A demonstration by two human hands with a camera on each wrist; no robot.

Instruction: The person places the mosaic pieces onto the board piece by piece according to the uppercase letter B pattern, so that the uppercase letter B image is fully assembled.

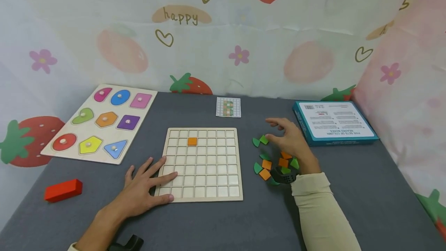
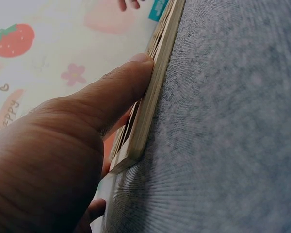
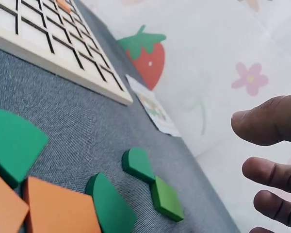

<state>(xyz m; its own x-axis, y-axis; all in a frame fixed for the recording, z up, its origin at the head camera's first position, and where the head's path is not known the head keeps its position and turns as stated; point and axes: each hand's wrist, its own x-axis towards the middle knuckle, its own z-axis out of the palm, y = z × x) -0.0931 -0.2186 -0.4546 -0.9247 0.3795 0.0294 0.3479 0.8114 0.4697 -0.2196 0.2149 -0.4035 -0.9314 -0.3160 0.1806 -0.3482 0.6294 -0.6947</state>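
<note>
A wooden grid board (image 1: 205, 199) lies in the middle of the table, with one orange square tile (image 1: 192, 141) in its second row. My left hand (image 1: 144, 187) rests on the board's left edge, fingers spread; in the left wrist view the thumb (image 2: 128, 75) lies along its rim. Over the pile to the right hovers my right hand (image 1: 290, 138), its fingers apart and holding nothing. Below it are orange square tiles (image 1: 265, 174), dark green rounded pieces (image 3: 110, 206) and light green pieces (image 3: 167, 199). Part of the pile is hidden under the wrist.
A small pattern card (image 1: 228, 107) lies behind the board. At the left are a knobbed shape puzzle (image 1: 115, 131) and a red block (image 1: 63, 190). A teal box (image 1: 334, 123) sits at the back right, near the printed cloth backdrop (image 1: 223, 30).
</note>
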